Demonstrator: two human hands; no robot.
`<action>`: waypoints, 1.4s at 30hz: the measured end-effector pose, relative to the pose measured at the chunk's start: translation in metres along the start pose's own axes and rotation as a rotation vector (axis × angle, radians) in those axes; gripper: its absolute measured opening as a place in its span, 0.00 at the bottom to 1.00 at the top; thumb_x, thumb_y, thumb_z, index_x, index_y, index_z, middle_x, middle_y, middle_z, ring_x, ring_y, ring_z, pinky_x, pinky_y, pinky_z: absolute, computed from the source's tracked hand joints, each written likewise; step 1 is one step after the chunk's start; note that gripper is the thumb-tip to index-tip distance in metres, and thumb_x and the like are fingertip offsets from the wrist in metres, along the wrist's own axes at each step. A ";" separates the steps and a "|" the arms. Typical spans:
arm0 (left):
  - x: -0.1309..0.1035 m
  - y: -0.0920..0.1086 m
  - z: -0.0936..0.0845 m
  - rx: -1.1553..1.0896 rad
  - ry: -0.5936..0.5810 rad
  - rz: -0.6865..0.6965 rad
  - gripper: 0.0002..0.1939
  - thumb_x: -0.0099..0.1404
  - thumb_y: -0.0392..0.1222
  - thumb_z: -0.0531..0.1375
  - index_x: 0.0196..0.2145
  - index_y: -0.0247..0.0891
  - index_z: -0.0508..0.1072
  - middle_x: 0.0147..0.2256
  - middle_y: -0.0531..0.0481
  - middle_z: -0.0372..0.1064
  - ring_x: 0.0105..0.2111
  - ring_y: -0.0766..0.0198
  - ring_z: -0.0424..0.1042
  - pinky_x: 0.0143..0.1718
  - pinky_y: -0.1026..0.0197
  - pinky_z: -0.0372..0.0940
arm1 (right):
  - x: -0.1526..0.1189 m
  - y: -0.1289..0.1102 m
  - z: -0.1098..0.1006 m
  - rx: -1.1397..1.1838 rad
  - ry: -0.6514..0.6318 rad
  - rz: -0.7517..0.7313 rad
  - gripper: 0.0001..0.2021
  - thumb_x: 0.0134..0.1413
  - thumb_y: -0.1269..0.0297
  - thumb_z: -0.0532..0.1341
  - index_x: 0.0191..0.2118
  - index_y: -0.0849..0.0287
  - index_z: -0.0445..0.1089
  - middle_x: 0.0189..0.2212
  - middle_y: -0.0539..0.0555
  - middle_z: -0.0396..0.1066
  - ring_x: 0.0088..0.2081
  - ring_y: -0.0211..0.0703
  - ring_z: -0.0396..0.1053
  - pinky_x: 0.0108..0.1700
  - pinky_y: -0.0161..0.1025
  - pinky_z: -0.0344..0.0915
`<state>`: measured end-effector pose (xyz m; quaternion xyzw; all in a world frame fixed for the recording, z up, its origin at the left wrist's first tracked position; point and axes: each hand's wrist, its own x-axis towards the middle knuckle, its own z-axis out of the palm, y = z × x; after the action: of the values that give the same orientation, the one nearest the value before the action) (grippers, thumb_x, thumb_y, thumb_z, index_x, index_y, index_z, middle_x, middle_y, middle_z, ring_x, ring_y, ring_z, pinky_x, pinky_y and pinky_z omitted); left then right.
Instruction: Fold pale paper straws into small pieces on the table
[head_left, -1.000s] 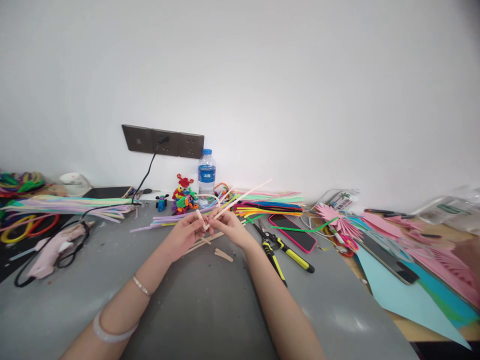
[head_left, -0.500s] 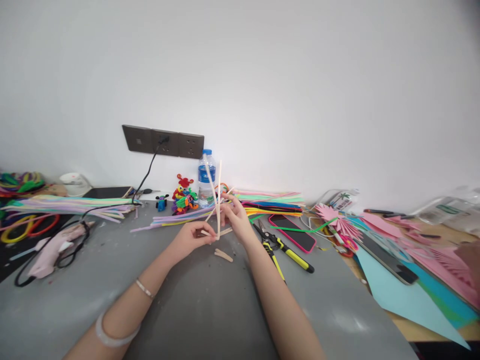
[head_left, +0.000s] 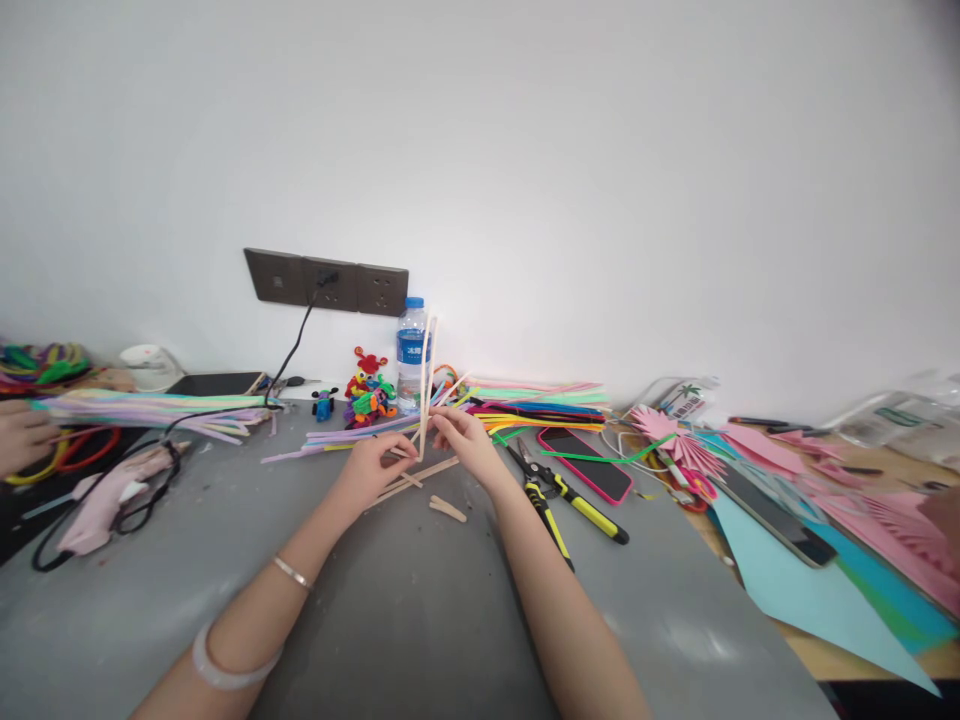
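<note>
The grey worktop point(head_left: 420, 630) spreads from near to far, stopping short of the white wall. On its far side the water bottle point(head_left: 412, 350) stands where it stood a second ago, and to the right the yellow-and-black cutters point(head_left: 592, 514) lie unmoved beside the pink-edged phone point(head_left: 586, 466).

From where I stand, both hands are at the middle. The left hand point(head_left: 379, 468) has its fingers pinched on the foot of a bent cream strip point(head_left: 423, 430), just above the worktop. The right hand point(head_left: 466, 447) comes in from the right with fingers part curled at the strip; I can't tell whether they grip it. At the far left, another person's hand point(head_left: 22, 438) has appeared by the coloured rings, absent half a second ago.

The strip has changed most: a second ago one long end leaned right, then two ends splayed into a V; now they rise upright, close together, in front of the bottle. Nearer, thin cream pieces point(head_left: 439, 468) lie crossed, and a small folded piece point(head_left: 448, 509) hasn't shifted.
</note>
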<state>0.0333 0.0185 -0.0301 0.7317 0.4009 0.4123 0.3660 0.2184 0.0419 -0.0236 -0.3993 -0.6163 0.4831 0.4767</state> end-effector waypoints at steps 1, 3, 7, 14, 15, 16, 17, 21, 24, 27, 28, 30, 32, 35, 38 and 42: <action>0.000 -0.001 -0.002 0.036 -0.005 0.017 0.05 0.58 0.41 0.60 0.29 0.38 0.75 0.30 0.49 0.74 0.32 0.60 0.74 0.34 0.59 0.72 | 0.000 0.001 -0.001 -0.037 -0.003 0.010 0.15 0.55 0.55 0.58 0.43 0.59 0.71 0.32 0.54 0.73 0.23 0.36 0.65 0.26 0.34 0.62; 0.001 -0.003 -0.004 0.084 -0.009 0.039 0.05 0.58 0.40 0.59 0.28 0.38 0.75 0.30 0.49 0.74 0.30 0.60 0.74 0.32 0.60 0.72 | -0.002 0.002 -0.002 -0.117 -0.014 0.035 0.14 0.56 0.58 0.57 0.43 0.60 0.72 0.33 0.54 0.74 0.23 0.36 0.65 0.26 0.34 0.62; 0.001 -0.004 -0.009 0.083 0.116 0.061 0.05 0.59 0.41 0.60 0.30 0.38 0.75 0.31 0.49 0.75 0.32 0.60 0.75 0.36 0.58 0.72 | -0.004 0.006 -0.004 -0.327 -0.014 0.023 0.10 0.54 0.65 0.58 0.39 0.61 0.74 0.27 0.52 0.72 0.22 0.36 0.63 0.26 0.34 0.61; 0.001 -0.006 -0.018 0.052 0.333 0.093 0.06 0.60 0.43 0.61 0.31 0.38 0.76 0.33 0.48 0.76 0.36 0.59 0.75 0.39 0.58 0.72 | -0.009 0.002 -0.001 -0.459 -0.184 -0.070 0.11 0.56 0.70 0.56 0.43 0.59 0.73 0.28 0.49 0.69 0.24 0.33 0.59 0.29 0.32 0.58; 0.001 -0.006 -0.019 0.048 0.330 0.092 0.06 0.59 0.43 0.62 0.31 0.38 0.76 0.33 0.48 0.76 0.36 0.59 0.75 0.40 0.58 0.72 | -0.010 0.000 0.000 -0.465 -0.216 -0.073 0.10 0.56 0.69 0.57 0.42 0.59 0.73 0.29 0.49 0.70 0.24 0.33 0.59 0.29 0.32 0.57; 0.001 -0.006 -0.019 0.046 0.320 0.085 0.06 0.59 0.43 0.62 0.31 0.38 0.76 0.33 0.48 0.76 0.36 0.59 0.75 0.40 0.58 0.72 | -0.011 -0.002 0.001 -0.475 -0.242 -0.077 0.08 0.56 0.67 0.58 0.39 0.60 0.73 0.29 0.49 0.70 0.24 0.33 0.59 0.29 0.32 0.57; 0.001 -0.006 -0.018 0.047 0.304 0.073 0.06 0.59 0.43 0.62 0.31 0.38 0.76 0.33 0.48 0.76 0.36 0.58 0.75 0.40 0.58 0.72 | -0.013 -0.004 0.003 -0.487 -0.260 -0.081 0.06 0.55 0.65 0.60 0.36 0.60 0.73 0.29 0.49 0.70 0.25 0.33 0.60 0.29 0.32 0.57; 0.001 -0.003 -0.015 0.064 0.205 0.026 0.05 0.58 0.41 0.61 0.29 0.38 0.76 0.31 0.49 0.77 0.33 0.59 0.76 0.38 0.58 0.72 | -0.016 -0.006 0.013 -0.541 -0.317 -0.098 0.10 0.52 0.58 0.64 0.29 0.61 0.71 0.25 0.48 0.68 0.27 0.35 0.62 0.29 0.32 0.55; 0.002 -0.001 -0.013 0.077 0.144 0.021 0.05 0.58 0.40 0.60 0.29 0.39 0.75 0.31 0.49 0.77 0.32 0.59 0.76 0.37 0.58 0.72 | -0.017 -0.004 0.023 -0.611 -0.350 -0.121 0.07 0.45 0.65 0.68 0.27 0.61 0.70 0.24 0.47 0.64 0.26 0.34 0.60 0.29 0.31 0.52; 0.001 -0.001 -0.013 0.085 0.151 0.030 0.05 0.58 0.40 0.59 0.30 0.39 0.75 0.32 0.49 0.76 0.33 0.59 0.76 0.37 0.58 0.72 | -0.018 -0.003 0.027 -0.602 -0.347 -0.115 0.06 0.48 0.70 0.64 0.25 0.61 0.67 0.19 0.44 0.57 0.24 0.32 0.55 0.28 0.31 0.49; 0.001 -0.001 -0.013 0.085 0.171 0.035 0.05 0.59 0.40 0.59 0.30 0.39 0.75 0.33 0.49 0.76 0.33 0.59 0.76 0.38 0.58 0.72 | -0.018 -0.005 0.026 -0.551 -0.342 -0.106 0.06 0.50 0.69 0.62 0.25 0.60 0.66 0.19 0.43 0.55 0.23 0.32 0.53 0.27 0.31 0.49; 0.000 -0.001 -0.014 0.086 0.228 0.048 0.05 0.59 0.41 0.60 0.30 0.39 0.75 0.34 0.48 0.76 0.35 0.59 0.75 0.39 0.57 0.72 | -0.017 -0.008 0.023 -0.395 -0.332 -0.080 0.07 0.53 0.64 0.61 0.27 0.60 0.65 0.19 0.43 0.54 0.23 0.32 0.52 0.27 0.31 0.49; 0.000 -0.001 -0.015 0.090 0.271 0.062 0.06 0.60 0.42 0.60 0.31 0.39 0.75 0.34 0.48 0.76 0.36 0.58 0.75 0.40 0.57 0.71 | -0.016 -0.013 0.017 -0.231 -0.304 -0.047 0.11 0.53 0.58 0.61 0.29 0.60 0.64 0.20 0.43 0.55 0.23 0.32 0.52 0.26 0.31 0.50; 0.000 0.000 -0.015 0.092 0.267 0.063 0.06 0.60 0.42 0.59 0.32 0.39 0.76 0.34 0.48 0.76 0.37 0.58 0.75 0.40 0.57 0.71 | -0.014 -0.019 0.011 -0.117 -0.237 -0.013 0.14 0.53 0.53 0.61 0.28 0.61 0.65 0.21 0.44 0.56 0.22 0.32 0.51 0.25 0.32 0.49; 0.000 0.002 -0.014 0.089 0.251 0.048 0.06 0.60 0.42 0.60 0.31 0.39 0.75 0.33 0.48 0.76 0.35 0.58 0.75 0.40 0.57 0.71 | -0.013 -0.016 0.008 -0.192 -0.238 -0.014 0.12 0.53 0.57 0.62 0.28 0.61 0.67 0.20 0.45 0.58 0.23 0.32 0.53 0.25 0.31 0.50; 0.000 0.006 -0.014 0.098 0.266 0.010 0.09 0.61 0.45 0.60 0.35 0.39 0.75 0.36 0.47 0.76 0.36 0.58 0.75 0.38 0.58 0.71 | -0.013 -0.007 0.010 -0.400 -0.352 -0.030 0.01 0.49 0.71 0.63 0.29 0.61 0.72 0.23 0.47 0.66 0.26 0.34 0.61 0.29 0.31 0.56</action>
<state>0.0226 0.0191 -0.0198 0.6896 0.4617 0.4876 0.2714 0.2119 0.0257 -0.0206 -0.3863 -0.7787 0.4067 0.2811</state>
